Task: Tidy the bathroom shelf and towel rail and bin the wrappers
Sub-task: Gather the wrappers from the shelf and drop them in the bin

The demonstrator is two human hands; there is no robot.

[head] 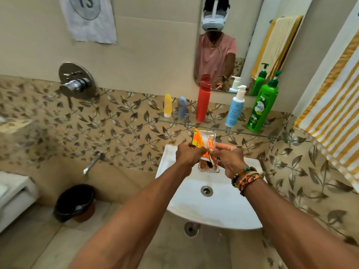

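Note:
Both hands meet above the back of the white sink, holding a bunch of orange and clear plastic wrappers. My left hand grips the orange wrapper on the left side; my right hand, with beaded bracelets at the wrist, pinches the clear one. Just beyond them runs the glass shelf, carrying a small yellow bottle, a grey-blue bottle, a tall red bottle, a white-and-blue pump bottle and a green pump bottle. A yellow-striped towel hangs at the right.
A black-lined bin stands on the floor at lower left, under a wall tap. A chrome shower mixer is on the wall above. The mirror hangs behind the shelf. A white toilet edge is at far left.

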